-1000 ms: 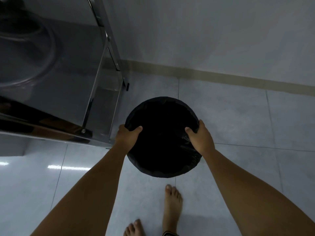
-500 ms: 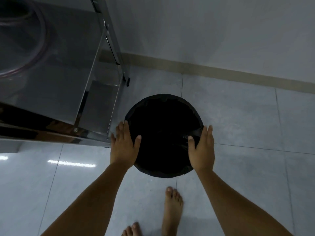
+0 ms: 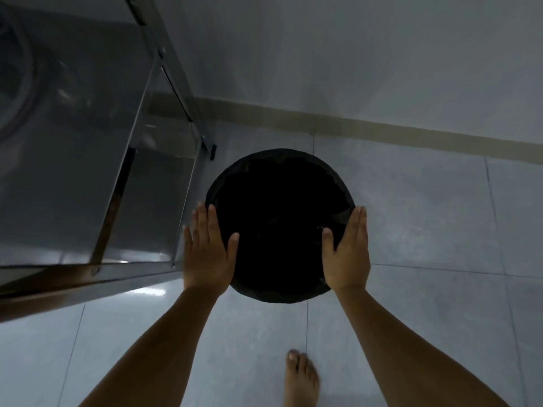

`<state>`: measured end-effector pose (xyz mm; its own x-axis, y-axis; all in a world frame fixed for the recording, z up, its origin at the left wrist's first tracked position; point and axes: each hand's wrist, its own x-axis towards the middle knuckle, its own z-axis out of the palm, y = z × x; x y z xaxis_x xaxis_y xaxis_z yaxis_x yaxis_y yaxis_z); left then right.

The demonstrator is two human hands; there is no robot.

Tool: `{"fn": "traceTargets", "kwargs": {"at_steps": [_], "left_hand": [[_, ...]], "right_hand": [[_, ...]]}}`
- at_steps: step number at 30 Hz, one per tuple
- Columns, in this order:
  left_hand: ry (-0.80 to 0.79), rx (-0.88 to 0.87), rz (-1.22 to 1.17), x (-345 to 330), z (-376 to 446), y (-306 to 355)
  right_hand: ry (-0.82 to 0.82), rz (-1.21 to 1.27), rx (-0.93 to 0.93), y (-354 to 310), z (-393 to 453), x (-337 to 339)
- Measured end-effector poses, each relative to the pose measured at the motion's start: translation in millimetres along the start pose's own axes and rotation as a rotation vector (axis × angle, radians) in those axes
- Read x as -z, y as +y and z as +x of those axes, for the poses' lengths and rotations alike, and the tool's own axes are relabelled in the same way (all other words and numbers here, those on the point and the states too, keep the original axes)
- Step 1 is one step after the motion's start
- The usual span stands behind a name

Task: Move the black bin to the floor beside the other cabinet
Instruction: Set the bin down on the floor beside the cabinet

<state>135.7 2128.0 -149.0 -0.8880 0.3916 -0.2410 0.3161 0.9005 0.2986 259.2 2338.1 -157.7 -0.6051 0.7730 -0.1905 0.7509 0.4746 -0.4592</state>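
Note:
The round black bin [image 3: 281, 153], lined with a black bag, stands on the grey tiled floor just right of a steel cabinet [image 3: 73, 148]. My left hand [image 3: 207, 254] lies flat against the bin's left rim, fingers straight, thumb over the opening. My right hand [image 3: 348, 254] mirrors it on the right rim, fingers also straight and thumb over the edge. Neither hand is curled around the rim. The bin's inside is too dark to make out.
The cabinet's leg and black foot [image 3: 212, 151] sit close to the bin's upper left. A wall with a beige skirting [image 3: 382, 129] runs behind. My bare foot [image 3: 301, 380] is on the tiles below the bin. Open floor lies to the right.
One second ago both hands gripped the bin's rim with curled fingers. The fingers have since straightened and the hands now rest flat beside the rim; the bin sits lower, on the floor.

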Motion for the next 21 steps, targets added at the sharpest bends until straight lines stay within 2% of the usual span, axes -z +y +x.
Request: {"fn": "traceTargets", "kwargs": {"at_steps": [14, 18, 21], "left_hand": [[0.139, 0.010, -0.068, 5, 121, 36], [0.128, 0.021, -0.044, 7, 133, 36], [0.051, 0.020, -0.004, 16, 134, 37]], "right_hand": [[0.022, 0.011, 0.073, -44, 142, 8], [-0.014, -0.007, 0.077, -51, 153, 8], [-0.109, -0.039, 0.088, -53, 153, 16]]}}
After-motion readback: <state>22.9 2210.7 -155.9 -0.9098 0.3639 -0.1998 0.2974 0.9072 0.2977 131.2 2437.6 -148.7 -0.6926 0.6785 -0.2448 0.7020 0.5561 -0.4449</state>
